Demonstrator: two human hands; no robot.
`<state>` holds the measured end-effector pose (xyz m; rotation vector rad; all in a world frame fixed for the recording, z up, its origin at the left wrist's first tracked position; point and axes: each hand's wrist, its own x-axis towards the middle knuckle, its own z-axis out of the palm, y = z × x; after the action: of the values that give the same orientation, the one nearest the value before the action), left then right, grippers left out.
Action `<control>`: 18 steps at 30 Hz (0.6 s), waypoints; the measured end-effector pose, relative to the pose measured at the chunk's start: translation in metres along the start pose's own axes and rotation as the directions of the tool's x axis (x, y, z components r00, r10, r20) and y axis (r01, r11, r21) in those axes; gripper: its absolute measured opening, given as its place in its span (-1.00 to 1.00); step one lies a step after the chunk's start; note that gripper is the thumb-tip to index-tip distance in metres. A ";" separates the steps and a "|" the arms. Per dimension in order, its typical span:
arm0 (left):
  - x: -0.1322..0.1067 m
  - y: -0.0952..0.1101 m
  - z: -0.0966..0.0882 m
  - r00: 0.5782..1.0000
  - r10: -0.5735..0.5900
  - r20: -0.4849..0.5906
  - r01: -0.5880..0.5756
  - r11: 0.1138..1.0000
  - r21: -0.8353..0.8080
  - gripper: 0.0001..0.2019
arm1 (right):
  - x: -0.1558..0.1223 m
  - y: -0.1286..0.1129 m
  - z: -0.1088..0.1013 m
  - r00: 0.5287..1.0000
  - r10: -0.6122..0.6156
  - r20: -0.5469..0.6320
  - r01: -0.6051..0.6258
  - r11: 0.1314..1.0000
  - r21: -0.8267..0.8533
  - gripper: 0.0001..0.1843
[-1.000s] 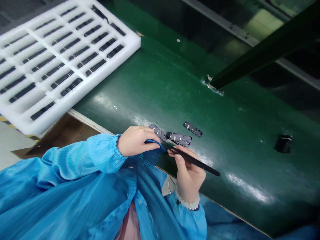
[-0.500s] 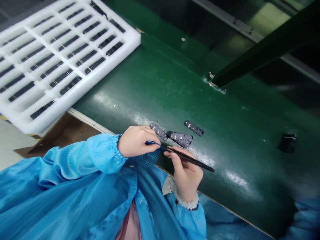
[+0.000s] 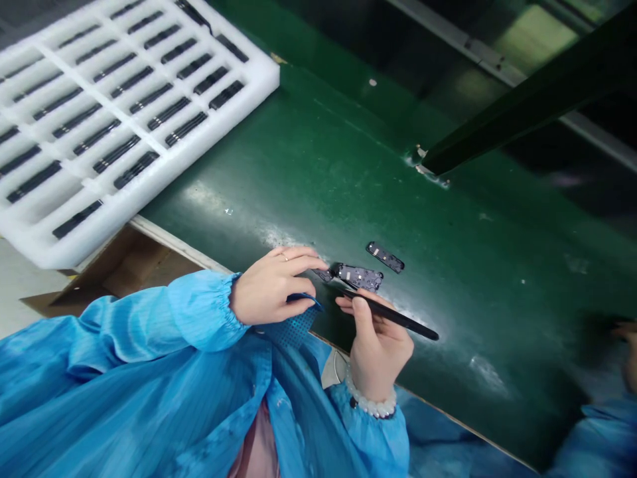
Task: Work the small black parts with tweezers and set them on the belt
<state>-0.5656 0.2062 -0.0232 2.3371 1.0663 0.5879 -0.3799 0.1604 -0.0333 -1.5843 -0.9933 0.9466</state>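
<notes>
My left hand (image 3: 276,285) pinches a thin blue piece of film (image 3: 304,297) between thumb and bent finger. Its other fingers reach over a dark part (image 3: 324,273) on the bench, partly covering it. In my right hand (image 3: 382,335) is a pair of slim black tweezers (image 3: 405,320), narrow end pointing left toward the film but apart from it. Just beyond the tweezers lie overlapping black electronic parts (image 3: 359,276). A single black part (image 3: 385,257) rests a little farther off.
A white foam tray (image 3: 219,123) with rows of black parts in its slots stands at the left. Under it is an open cardboard box (image 3: 134,255). The green bench (image 3: 298,166) carries a dark post (image 3: 497,123). Another person's hand (image 3: 631,348) shows at the right edge.
The tweezers have drawn away from the blue film, to the right. My left fingers have stretched out over the nearest part. A black object at the far right is gone, and another person's hand appears.
</notes>
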 end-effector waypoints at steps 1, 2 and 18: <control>-0.002 0.001 0.000 1.000 0.016 0.005 -0.016 1.000 0.020 -0.80 | 0.000 0.000 0.001 1.000 0.004 -0.010 -0.004 1.000 -0.006 -0.80; -0.004 0.001 0.000 1.000 0.020 0.015 -0.020 0.999 0.032 -0.79 | -0.001 0.000 0.001 1.000 0.005 -0.017 -0.005 1.000 -0.016 -0.80; -0.015 0.010 0.004 1.000 0.017 0.006 -0.017 0.998 0.053 -0.77 | -0.003 0.001 0.002 1.000 0.003 0.027 0.003 0.976 -0.219 -0.76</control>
<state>-0.5671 0.1878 -0.0228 2.3940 1.0723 0.5654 -0.3825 0.1579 -0.0340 -1.7572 -1.1495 0.8842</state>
